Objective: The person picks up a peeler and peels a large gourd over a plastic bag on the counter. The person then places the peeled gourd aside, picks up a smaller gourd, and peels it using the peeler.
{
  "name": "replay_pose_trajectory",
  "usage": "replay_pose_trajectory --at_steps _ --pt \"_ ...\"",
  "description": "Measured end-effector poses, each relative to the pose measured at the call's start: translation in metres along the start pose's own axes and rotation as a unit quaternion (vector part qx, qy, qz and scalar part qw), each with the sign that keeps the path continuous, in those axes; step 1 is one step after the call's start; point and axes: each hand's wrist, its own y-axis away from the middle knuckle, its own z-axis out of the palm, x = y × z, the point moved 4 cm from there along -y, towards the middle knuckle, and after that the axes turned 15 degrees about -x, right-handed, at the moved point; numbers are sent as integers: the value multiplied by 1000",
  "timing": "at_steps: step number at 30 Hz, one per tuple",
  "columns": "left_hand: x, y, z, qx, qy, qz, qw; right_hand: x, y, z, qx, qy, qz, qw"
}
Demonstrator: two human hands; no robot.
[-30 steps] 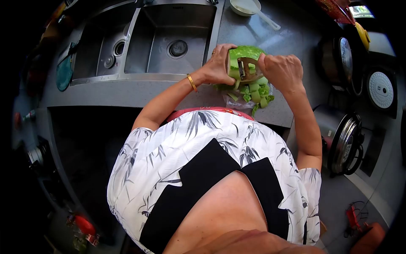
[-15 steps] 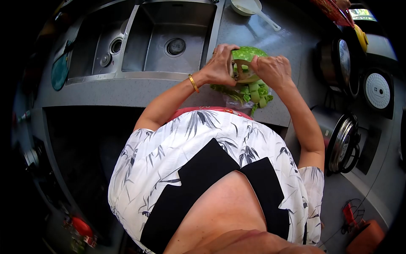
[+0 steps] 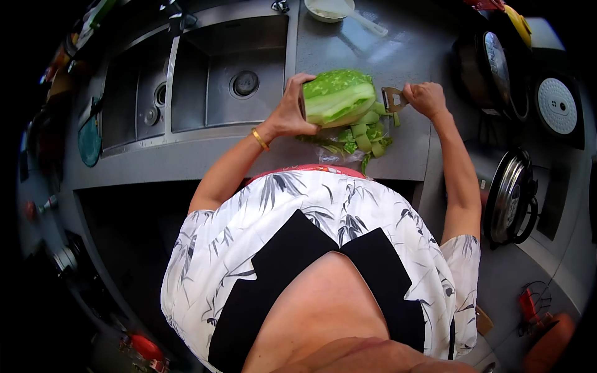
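My left hand (image 3: pixel 290 107) grips the left end of a large green gourd (image 3: pixel 339 96), fingers over the top and thumb below. A pale peeled band runs along the gourd's near side, while mottled skin covers its upper side. In my right hand (image 3: pixel 426 99), closed round the handle, is a peeler (image 3: pixel 393 99). Its head is just right of the gourd and apart from it, with a strip of peel hanging by the blade. Green peel strips (image 3: pixel 369 133) lie heaped below the gourd, partly on a clear plastic bag (image 3: pixel 329 154).
To the left is a double steel sink (image 3: pixel 214 127). A white bowl (image 3: pixel 324 13) with a white spoon stands at the back of the grey counter (image 3: pixel 410 146). On the right are a pressure cooker (image 3: pixel 505 199) and other dark appliances.
My right hand has drawn the peeler rightward off the gourd, taking a strip of peel with it. More of the gourd's pale peeled side shows. My left hand still holds the gourd.
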Motion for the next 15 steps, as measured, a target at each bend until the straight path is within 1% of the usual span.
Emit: replay_pose_trajectory --at_steps 2,3,5,6,9,12,15 --pt "8 1 -1 -23 11 4 1000 8 11 27 42 -41 22 998" --pt "12 1 -2 -26 27 7 999 7 13 31 -1 -54 32 998" --pt "20 1 -5 -39 40 10 998 8 27 20 31 -70 53 996" --pt "23 1 -7 -43 21 18 999 8 32 18 43 -82 65 994" --pt "30 1 -10 -61 -18 23 998 13 38 20 35 -166 56 984" --pt "42 1 -11 -72 -20 13 997 -9 34 -4 86 -218 -12 972" --pt "43 -1 -10 -82 5 2 997 -34 23 -12 91 -222 -75 968"
